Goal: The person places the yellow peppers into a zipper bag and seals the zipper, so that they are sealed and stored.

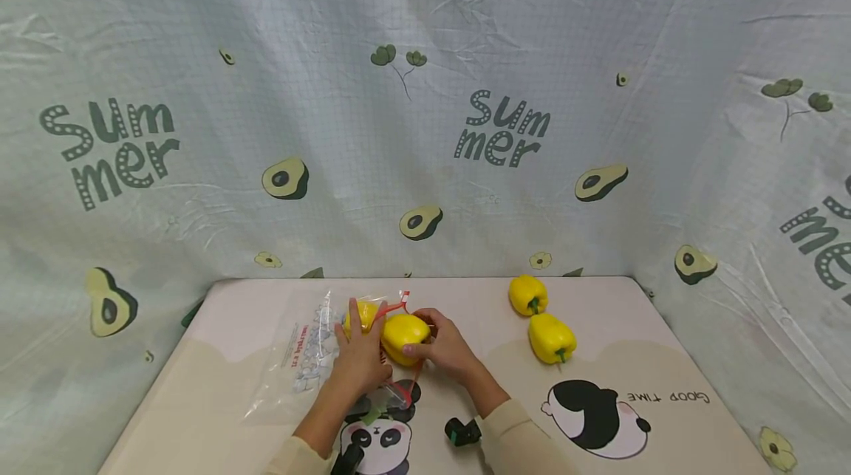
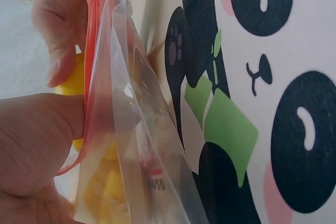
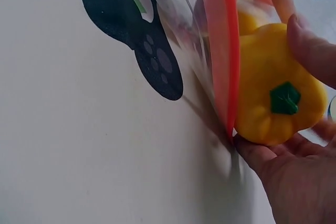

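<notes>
From where I stand, the head view shows the two hands meeting at a clear plastic bag [image 1: 312,368] on the worktop [image 1: 193,394]. The right hand [image 1: 452,348] holds a yellow pepper [image 1: 404,337] at the mouth of this bag, and a second pepper [image 1: 362,316] is behind the left hand [image 1: 361,363]. Only here I see also two other peppers [image 1: 528,295] [image 1: 552,338], which touch each other to the right. The right wrist view gives what the head view hides: the green stem [image 3: 285,98], facing away from the bag, beside its red strip [image 3: 227,51]. In the left wrist view, the left thumb [image 2: 37,129] passes behind this strip and shows through the plastic. The left hand is wide, with fingers spread and straight; the right is bent inward, thumb and fingers around the pepper.
</notes>
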The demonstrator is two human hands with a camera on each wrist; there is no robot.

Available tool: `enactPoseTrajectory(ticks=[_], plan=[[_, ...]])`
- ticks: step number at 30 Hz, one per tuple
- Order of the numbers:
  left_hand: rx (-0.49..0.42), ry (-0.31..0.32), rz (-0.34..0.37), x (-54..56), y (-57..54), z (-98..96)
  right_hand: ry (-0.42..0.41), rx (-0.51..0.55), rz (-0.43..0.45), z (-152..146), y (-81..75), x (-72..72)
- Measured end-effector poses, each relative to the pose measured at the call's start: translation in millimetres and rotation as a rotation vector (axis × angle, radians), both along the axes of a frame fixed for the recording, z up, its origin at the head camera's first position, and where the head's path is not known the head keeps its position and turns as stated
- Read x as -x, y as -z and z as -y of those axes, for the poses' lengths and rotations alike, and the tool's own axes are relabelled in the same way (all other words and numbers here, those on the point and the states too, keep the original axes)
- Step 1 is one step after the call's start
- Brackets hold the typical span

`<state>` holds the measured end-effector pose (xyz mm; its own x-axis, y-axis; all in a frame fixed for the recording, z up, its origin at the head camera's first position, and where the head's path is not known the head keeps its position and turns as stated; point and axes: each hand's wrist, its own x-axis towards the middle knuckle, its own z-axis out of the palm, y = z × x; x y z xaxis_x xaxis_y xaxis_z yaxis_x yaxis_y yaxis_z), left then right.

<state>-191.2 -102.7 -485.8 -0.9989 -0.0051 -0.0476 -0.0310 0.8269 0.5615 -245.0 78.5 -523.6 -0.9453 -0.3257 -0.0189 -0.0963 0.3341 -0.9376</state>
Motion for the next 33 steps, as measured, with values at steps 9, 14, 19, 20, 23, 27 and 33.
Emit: enactPoseTrajectory(ticks=[9,14,19,20,23,27,33], plan=[[0.000,-0.012,0.013,2.8,0.3,-1.9,0.042,-0.028,-0.005,3,-2.2,0.6],[0.001,-0.019,0.009,4.1,1.4,-3.2,0.014,-0.031,-0.020,3,-1.0,0.6],[0.008,-0.021,-0.002,4.6,1.8,-4.3,0.008,-0.027,-0.025,3,0.3,1.0],[0.010,-0.021,-0.008,4.6,1.8,-4.4,0.007,-0.026,-0.022,4,0.2,1.0],[0.017,-0.025,-0.010,4.0,0.8,-4.7,0.001,-0.030,-0.016,4,-0.2,0.8],[0.030,-0.031,-0.009,3.4,0.1,-4.7,0.007,-0.055,-0.008,6,-1.3,-0.3],[0.055,-0.036,-0.010,3.6,0.4,-5.5,0.063,-0.097,-0.018,11,-0.8,-1.1]])
